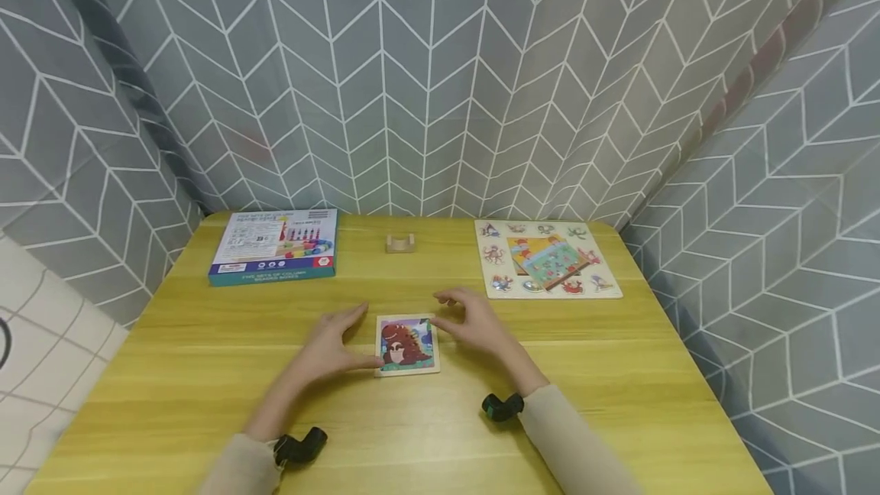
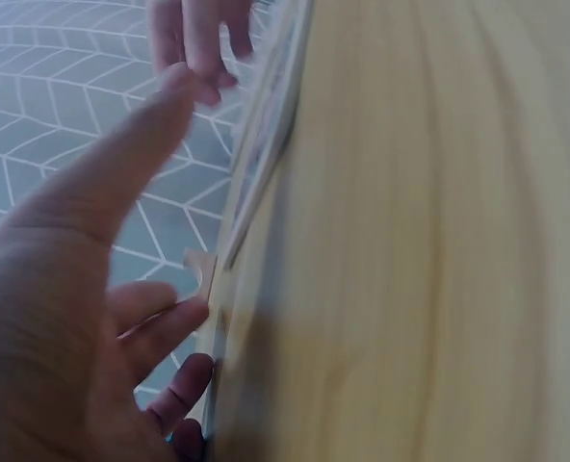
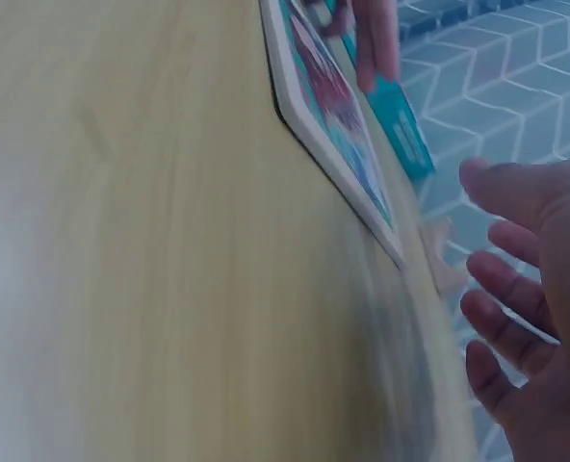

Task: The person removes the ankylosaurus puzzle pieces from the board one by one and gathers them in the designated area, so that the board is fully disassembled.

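Observation:
A small square dinosaur picture puzzle (image 1: 407, 344) in a pale wooden frame lies flat on the table between my hands. My left hand (image 1: 331, 346) is at its left side, thumb and fingers spread apart, the thumb tip over or close to the puzzle's lower left edge. At the upper right corner hovers my right hand (image 1: 473, 321), fingers extended, thumb tip near the frame. In the right wrist view the right hand (image 3: 545, 289) stands apart from the puzzle (image 3: 338, 115) and holds nothing. The left wrist view has the left hand (image 2: 83, 260) with nothing in its grasp.
A boxed bead toy set (image 1: 275, 247) lies at the back left of the wooden table (image 1: 426, 434). Behind the puzzle stands a small wooden holder (image 1: 400, 244) with a curved notch. At the back right, two picture puzzles (image 1: 550, 260) lie on a sea-animal board (image 1: 495, 281).

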### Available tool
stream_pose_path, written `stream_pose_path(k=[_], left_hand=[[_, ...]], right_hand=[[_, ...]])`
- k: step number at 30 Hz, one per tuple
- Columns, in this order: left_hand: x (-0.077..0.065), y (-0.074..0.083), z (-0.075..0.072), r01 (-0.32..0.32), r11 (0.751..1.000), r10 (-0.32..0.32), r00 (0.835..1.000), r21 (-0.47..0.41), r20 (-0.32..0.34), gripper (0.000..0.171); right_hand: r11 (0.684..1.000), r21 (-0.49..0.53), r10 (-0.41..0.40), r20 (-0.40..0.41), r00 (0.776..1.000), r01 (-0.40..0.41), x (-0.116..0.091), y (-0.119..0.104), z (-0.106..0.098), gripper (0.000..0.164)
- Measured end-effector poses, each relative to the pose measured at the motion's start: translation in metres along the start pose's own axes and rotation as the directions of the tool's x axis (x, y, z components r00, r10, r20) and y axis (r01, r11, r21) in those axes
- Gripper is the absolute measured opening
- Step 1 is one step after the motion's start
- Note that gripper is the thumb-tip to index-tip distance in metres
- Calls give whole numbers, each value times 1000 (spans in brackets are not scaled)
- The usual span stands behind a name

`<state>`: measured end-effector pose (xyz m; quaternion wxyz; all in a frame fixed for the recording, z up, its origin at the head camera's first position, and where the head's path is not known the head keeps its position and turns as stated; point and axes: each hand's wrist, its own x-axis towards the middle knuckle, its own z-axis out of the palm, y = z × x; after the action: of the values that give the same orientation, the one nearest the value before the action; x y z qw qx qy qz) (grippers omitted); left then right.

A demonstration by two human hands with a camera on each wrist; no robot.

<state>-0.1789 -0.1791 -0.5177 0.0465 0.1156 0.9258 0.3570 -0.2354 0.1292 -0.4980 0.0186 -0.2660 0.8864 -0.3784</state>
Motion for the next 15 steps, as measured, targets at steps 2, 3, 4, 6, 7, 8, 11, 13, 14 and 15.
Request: stream_pose_path(k=[2, 3, 4, 6, 7, 8, 11, 13, 14, 15], left_hand=[[0, -1, 4, -26, 1000, 25, 1000, 17, 17, 120], [0, -1, 6, -39, 999, 39, 999, 30, 26, 121], [0, -2, 8, -53, 998, 51, 998, 45, 35, 123], [0, -3, 11, -78, 995, 75, 996, 64, 42, 123], [0, -4, 12, -93, 993, 91, 995, 74, 41, 123], [0, -4, 12, -108, 991, 105, 994, 85, 37, 122], [0, -6, 13, -144, 985, 142, 989, 94, 26, 117], [1, -7, 12, -163, 982, 161, 987, 100, 26, 114], [0, -8, 12, -169, 981, 168, 985, 99, 27, 113], [0, -9, 11, -173, 980, 171, 985, 97, 28, 112]], right_hand=[[1000, 12, -27, 36, 999, 26, 9, -4, 9, 39], [999, 17, -47, 57, 997, 46, 13, -6, 13, 36], [997, 21, -71, 79, 994, 70, 17, -8, 17, 34], [994, 12, -113, 125, 986, 112, 23, -11, 24, 31], [991, 4, -130, 146, 981, 131, 26, -13, 28, 30], [988, -4, -149, 163, 975, 152, 29, -14, 31, 29], [981, -59, -170, 215, 962, 186, 36, -18, 40, 28], [975, -91, -175, 242, 954, 202, 40, -20, 46, 27], [974, -101, -174, 254, 952, 205, 42, -22, 48, 28], [973, -109, -169, 266, 949, 204, 44, -23, 51, 28]])
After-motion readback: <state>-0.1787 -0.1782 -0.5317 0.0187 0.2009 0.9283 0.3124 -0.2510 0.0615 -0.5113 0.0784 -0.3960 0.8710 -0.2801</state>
